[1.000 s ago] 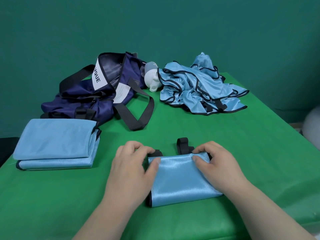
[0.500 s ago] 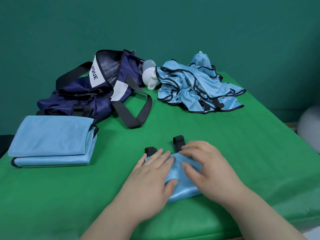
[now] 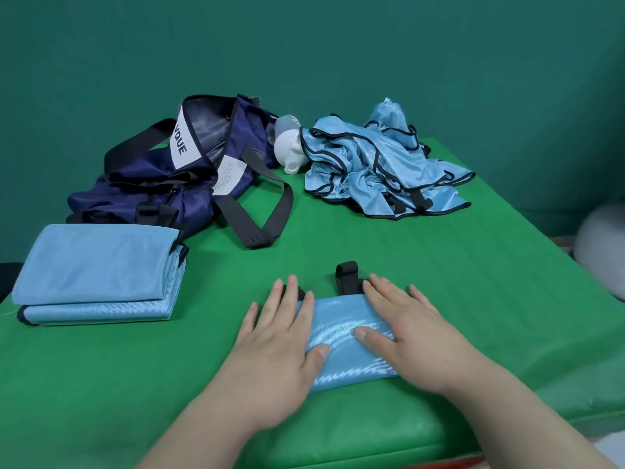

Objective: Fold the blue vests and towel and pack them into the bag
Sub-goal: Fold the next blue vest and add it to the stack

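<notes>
Single head view, looking forward and down, close over green table [image 3: 406, 265], wall behind.

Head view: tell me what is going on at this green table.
A person is folding blue vests. The left hand and right hand lie flat, fingers straight, pressing a small folded vest on the green table near its front edge. A stack of folded blue pieces sits at the left, with the open navy bag behind it. A heap of unfolded vests waits at the back, a white bottle beside it.
</notes>
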### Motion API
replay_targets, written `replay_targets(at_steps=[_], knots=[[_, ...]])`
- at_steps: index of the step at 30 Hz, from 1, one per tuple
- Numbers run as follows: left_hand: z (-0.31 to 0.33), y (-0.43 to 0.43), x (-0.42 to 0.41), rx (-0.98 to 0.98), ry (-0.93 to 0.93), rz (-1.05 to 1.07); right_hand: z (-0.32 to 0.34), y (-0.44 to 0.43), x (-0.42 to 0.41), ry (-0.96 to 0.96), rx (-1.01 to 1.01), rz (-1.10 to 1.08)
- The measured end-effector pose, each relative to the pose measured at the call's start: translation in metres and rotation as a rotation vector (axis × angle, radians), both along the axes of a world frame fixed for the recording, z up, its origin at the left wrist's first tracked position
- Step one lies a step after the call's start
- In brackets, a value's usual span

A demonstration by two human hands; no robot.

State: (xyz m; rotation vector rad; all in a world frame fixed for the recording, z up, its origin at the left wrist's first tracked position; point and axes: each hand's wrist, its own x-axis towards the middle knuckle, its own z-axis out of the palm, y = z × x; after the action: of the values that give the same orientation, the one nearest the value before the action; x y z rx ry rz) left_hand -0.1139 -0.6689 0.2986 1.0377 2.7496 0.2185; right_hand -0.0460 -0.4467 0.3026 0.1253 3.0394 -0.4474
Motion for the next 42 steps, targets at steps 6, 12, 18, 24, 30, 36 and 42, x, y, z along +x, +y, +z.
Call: replay_targets(at_steps=[6, 12, 18, 24, 30, 36, 42], knots=[[0.005, -0.006, 0.000, 0.012, -0.002, 0.118, 0.001, 0.002, -0.001, 0.111, -0.110, -0.014], [0.011, -0.016, -0.014, 0.167, 0.060, 0.170, 0.001, 0.008, -0.001, 0.246, -0.174, -0.090], [0.021, -0.011, -0.017, 0.311, -0.021, 0.275, 0.005, 0.005, -0.005, 0.205, -0.169, -0.112], [0.024, -0.013, -0.017, 0.361, -0.108, 0.314, 0.012, 0.003, -0.002, 0.131, -0.262, -0.121], [0.024, -0.012, -0.010, 0.302, -0.057, 0.287, 0.016, 0.004, -0.001, 0.112, -0.269, -0.102], [0.029, -0.011, -0.011, 0.304, -0.070, 0.255, 0.020, 0.004, 0.001, 0.073, -0.209, -0.059], [0.031, -0.007, -0.010, 0.267, -0.088, 0.275, 0.025, -0.002, -0.002, 0.026, -0.199, -0.070]])
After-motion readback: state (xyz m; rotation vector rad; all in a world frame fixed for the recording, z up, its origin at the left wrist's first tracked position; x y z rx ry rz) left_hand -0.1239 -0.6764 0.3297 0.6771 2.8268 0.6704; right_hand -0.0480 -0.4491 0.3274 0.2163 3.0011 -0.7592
